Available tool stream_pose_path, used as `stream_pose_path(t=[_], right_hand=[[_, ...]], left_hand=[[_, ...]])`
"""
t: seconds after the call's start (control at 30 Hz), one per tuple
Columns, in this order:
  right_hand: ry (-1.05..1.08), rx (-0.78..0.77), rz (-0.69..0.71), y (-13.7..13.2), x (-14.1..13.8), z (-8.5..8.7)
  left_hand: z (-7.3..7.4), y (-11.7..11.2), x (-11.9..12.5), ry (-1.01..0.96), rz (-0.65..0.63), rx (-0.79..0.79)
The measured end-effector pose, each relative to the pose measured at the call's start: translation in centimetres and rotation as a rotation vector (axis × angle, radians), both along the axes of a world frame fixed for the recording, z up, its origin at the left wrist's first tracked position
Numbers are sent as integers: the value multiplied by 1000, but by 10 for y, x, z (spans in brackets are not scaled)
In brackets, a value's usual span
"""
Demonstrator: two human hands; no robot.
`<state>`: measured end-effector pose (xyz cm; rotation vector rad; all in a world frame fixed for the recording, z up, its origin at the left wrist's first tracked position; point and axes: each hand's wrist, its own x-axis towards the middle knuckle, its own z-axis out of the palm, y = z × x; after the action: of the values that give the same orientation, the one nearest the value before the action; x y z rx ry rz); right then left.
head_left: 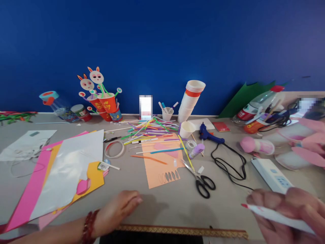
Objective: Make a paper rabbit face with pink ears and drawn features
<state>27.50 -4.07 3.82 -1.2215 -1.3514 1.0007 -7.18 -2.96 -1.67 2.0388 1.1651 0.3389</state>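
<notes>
My right hand [291,210] is raised at the lower right, its fingers closed around a white marker [281,217]. The marker's red tip points left and shows no cap. My left hand [116,210], with a dark red bracelet at its wrist, rests on the near part of the table. Its fingers are curled together and nothing shows in them. Beyond it lies a peach paper sheet [152,173] with several small leaf-shaped outlines, some filled in dark. Black-handled scissors [201,183] lie open to the right of this sheet, their blades pointing away from me.
Coloured papers [63,173] overlap at left. A pile of pipe cleaners [152,128] spreads across the back. Rabbit-faced cups [106,103], stacked paper cups [190,101] and a bottle [259,105] stand by the blue wall. A corded glue gun [209,135] and a power strip [273,173] lie at right.
</notes>
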Motion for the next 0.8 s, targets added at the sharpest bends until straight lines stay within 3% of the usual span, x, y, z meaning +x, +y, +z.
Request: stream_pose_path(t=[0.07,0.13,0.2,0.27,0.4,0.5,0.8], right_hand=[[190,-33,13,6,-4,0],[176,-287,186,18,-28,-11],[120,-349,358,36,-59,-27],[7,-231,428,54,-81,-45],[-214,-5,341,75,-94,-70],[-227,16,347,77,-93,-78],[-321,82,336,78,-93,-91]], left_hand=[[-7,11,-10,80,35,162],[-9,25,-7,114,-31,368],[-10,39,5,109,-135,492],[-13,50,17,131,-216,558],[-28,60,25,240,-347,643],[-34,60,21,250,-359,655],[-31,63,17,211,-413,578]])
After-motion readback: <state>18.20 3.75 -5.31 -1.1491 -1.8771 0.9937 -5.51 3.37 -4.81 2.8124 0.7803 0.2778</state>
